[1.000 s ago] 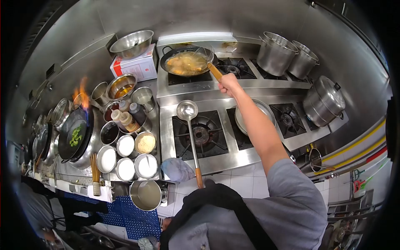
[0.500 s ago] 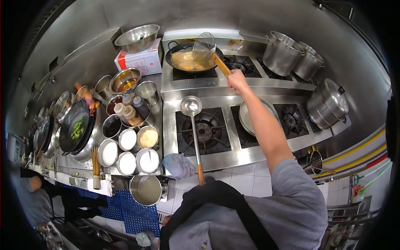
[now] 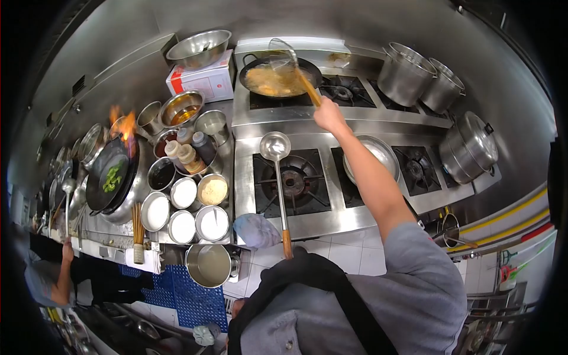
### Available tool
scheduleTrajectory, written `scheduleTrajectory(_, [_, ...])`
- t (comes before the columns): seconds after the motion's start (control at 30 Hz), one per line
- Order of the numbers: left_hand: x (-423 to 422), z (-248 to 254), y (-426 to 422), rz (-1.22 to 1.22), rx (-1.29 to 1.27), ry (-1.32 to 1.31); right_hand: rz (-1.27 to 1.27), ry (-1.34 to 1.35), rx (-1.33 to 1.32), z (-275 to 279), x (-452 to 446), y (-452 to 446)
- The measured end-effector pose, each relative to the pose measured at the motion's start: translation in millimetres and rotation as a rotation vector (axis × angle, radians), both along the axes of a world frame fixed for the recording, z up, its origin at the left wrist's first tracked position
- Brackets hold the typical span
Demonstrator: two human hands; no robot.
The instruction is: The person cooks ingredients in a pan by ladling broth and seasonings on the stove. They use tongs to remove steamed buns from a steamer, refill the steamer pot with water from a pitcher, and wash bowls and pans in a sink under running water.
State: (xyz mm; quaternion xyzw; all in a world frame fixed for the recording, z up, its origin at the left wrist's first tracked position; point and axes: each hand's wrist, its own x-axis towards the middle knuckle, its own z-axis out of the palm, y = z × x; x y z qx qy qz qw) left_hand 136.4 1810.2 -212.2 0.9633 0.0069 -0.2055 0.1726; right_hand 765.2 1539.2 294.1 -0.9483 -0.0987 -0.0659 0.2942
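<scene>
My right hand (image 3: 329, 115) is closed round the wooden handle of a wire strainer (image 3: 285, 50). The strainer's mesh is tilted up over the back wok (image 3: 281, 91), where pieces of food lie in bubbling golden oil. Below my forearm is a round metal pan (image 3: 387, 155) on a front burner. A long ladle (image 3: 275, 146) with a wooden handle lies across the front left burner, its bowl at the back. Beside the handle's lower part is a bunched grey-blue cloth (image 3: 257, 231). My left hand is not visible; only a sliver of skin shows beside the apron.
Left of the stove stand sauce bottles (image 3: 190, 157), containers of white and yellow powder (image 3: 213, 190) and a bowl of amber liquid (image 3: 182, 109). Flames (image 3: 124, 125) rise behind a wok with greens (image 3: 112, 177). A co-worker's arm (image 3: 65, 269) holds a ladle. Tall pots (image 3: 406, 74) stand back right.
The strainer has risen out of the wok and turned, its mesh tipping up and left. The co-worker's hand and ladle have come into view at the left.
</scene>
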Motion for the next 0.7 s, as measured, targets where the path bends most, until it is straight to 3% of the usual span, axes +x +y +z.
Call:
scheduleTrajectory(0.03, [-6.9, 0.8, -1.7, 0.012, -0.002, 0.002, -0.036, -0.013, 0.023, -9.6, -2.5, -1.7])
scheduleTrajectory(0.1, [-16.1, 2.8, -9.0, 0.021, -0.064, -0.285, -0.059, -0.031, 0.041, -22.9, 9.8, -9.8])
scheduleTrajectory(0.23, [-33.1, 4.1, -12.4, 0.049, -0.220, -0.283, -0.032, 0.352, 0.770, -10.4, 29.2, -23.0])
scheduleTrajectory(0.3, [-35.4, 12.3, -18.8, 0.093, -0.058, -0.081, -0.038, 0.383, 0.914, 10.1, 27.4, -14.8])
scheduleTrajectory(0.37, [-38.1, 14.1, -22.2, 0.136, -0.059, -0.103, 0.031, 0.511, 1.226, 23.9, 43.3, -8.6])
scheduleTrajectory(0.43, [-33.2, 14.5, -28.3, 0.193, -0.058, -0.129, 0.110, 0.563, 1.355, 43.5, 57.4, 8.3])
scheduleTrajectory(0.53, [-18.0, 28.2, -43.6, 0.180, -0.024, -0.131, 0.241, 0.534, 1.336, 73.8, 87.4, 54.3])
scheduleTrajectory(0.63, [-10.0, 35.9, -59.0, -0.126, -0.231, -0.367, 0.390, 0.575, 1.500, 110.5, 123.6, 128.7])
scheduleTrajectory(0.7, [-14.0, 21.8, -95.8, 0.636, -0.334, -0.107, 0.465, 0.644, 1.610, 128.2, 168.2, 196.7])
